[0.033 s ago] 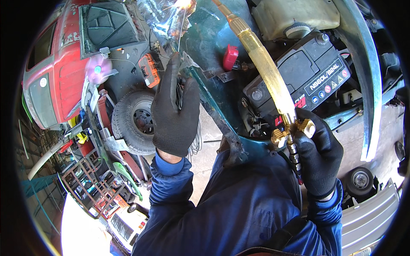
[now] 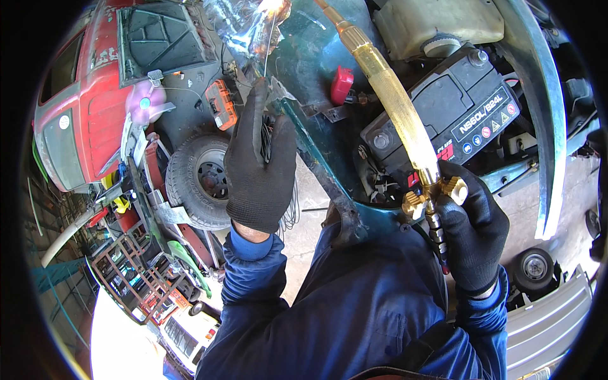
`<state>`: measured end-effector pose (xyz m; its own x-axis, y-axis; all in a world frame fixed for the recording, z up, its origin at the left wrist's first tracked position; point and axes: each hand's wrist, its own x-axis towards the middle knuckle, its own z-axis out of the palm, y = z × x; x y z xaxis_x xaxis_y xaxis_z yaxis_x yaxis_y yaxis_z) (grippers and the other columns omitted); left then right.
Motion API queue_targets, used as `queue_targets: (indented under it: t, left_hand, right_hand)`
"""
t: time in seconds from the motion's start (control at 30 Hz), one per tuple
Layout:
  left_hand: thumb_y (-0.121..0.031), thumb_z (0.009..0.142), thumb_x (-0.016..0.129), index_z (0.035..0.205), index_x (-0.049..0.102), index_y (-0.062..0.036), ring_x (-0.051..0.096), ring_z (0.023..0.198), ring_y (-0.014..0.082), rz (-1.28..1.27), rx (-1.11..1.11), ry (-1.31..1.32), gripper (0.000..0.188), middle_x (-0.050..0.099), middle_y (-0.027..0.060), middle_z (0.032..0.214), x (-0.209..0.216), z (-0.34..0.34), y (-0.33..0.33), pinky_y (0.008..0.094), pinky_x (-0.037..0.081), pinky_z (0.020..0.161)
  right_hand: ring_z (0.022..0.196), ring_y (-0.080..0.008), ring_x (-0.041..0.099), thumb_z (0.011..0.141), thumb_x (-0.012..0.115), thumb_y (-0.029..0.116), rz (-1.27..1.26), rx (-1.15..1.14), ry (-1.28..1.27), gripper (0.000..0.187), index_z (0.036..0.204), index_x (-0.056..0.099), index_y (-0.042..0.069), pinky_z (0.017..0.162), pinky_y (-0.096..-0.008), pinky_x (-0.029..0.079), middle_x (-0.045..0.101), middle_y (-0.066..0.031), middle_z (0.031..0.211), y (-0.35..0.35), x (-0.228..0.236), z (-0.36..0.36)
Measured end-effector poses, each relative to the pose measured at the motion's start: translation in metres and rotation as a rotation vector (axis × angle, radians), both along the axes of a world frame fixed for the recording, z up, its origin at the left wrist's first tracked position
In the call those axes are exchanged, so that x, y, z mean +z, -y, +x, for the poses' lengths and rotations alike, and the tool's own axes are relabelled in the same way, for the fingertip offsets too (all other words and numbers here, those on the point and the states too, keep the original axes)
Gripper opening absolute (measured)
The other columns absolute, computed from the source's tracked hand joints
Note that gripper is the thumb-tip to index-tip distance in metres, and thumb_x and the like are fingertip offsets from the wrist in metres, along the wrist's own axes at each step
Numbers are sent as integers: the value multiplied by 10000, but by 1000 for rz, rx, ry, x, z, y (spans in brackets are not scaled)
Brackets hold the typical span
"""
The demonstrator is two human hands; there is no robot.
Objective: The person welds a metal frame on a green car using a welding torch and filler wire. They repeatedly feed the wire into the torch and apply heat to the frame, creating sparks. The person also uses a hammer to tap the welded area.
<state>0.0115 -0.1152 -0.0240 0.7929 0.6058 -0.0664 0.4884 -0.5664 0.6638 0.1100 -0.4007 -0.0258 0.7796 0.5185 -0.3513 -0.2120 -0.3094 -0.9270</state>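
My right hand [image 2: 475,234], in a black glove, is closed around the valve end of a brass gas torch [image 2: 402,117]. The torch slants up to the left, and its tip runs out of the top edge. My left hand [image 2: 258,177], also gloved, grips a thin wire [image 2: 266,66] between thumb and fingers. Loose loops of wire [image 2: 292,212] hang beside that wrist. Upward from the fingertips, the wire reaches toward scorched, shiny bare metal [image 2: 244,28] on a dark green body panel [image 2: 307,54]. A bright orange-white glow [image 2: 273,6] shows there.
Below the torch sits a black car battery [image 2: 449,95], with a whitish plastic reservoir [image 2: 437,25] beyond it. A red lamp-like part [image 2: 342,85] lies by the panel. At left are an orange-and-black case [image 2: 221,104], a spinning fan [image 2: 144,102], a wheel [image 2: 204,180] and a red vehicle [image 2: 88,95].
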Motion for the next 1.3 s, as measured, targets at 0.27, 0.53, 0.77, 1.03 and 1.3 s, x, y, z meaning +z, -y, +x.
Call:
queue_targets:
  t: [0.27, 0.53, 0.77, 1.03, 1.3]
  left_hand:
    - [-120, 1060, 649, 1566, 492, 59, 603, 1408, 323, -2, -6, 18, 559, 613, 280, 1507, -4, 3, -4, 412, 452, 1172]
    - [-120, 1066, 635, 1563, 489, 66, 606, 1400, 339, 22, -44, 46, 551, 609, 289, 1503, -5, 1, -5, 420, 450, 1171]
    - [-113, 1065, 635, 1559, 489, 70, 614, 1389, 343, 43, -51, 27, 547, 615, 290, 1493, -3, 2, -4, 417, 459, 1159]
    - [-90, 1060, 632, 1565, 486, 70, 617, 1381, 319, -8, -1, 16, 550, 622, 289, 1485, -1, 4, -2, 408, 464, 1151]
    - [-89, 1059, 633, 1560, 491, 73, 618, 1380, 323, 9, -16, 27, 545, 621, 287, 1486, -3, 2, -2, 410, 459, 1156]
  right_hand:
    - [1037, -183, 734, 1016, 757, 142, -19, 13, 28, 403, 1393, 687, 15, 910, -336, 590, 753, -140, 1178, -1, -2, 2]
    - [1039, -183, 734, 1022, 749, 142, -14, 4, 17, 398, 1396, 687, 19, 913, -333, 591, 753, -140, 1180, -1, -1, 2]
    - [1042, -180, 731, 1026, 747, 146, -2, 11, 31, 391, 1390, 690, 16, 919, -335, 589, 755, -138, 1178, -1, -2, 2]
    - [1044, -178, 726, 1028, 747, 156, -23, 6, 11, 392, 1389, 691, 17, 920, -340, 585, 755, -136, 1174, -2, 0, 2]
    - [1043, -177, 722, 1022, 745, 129, -6, 15, 30, 391, 1391, 687, 11, 924, -337, 583, 750, -132, 1172, 1, -1, 2]
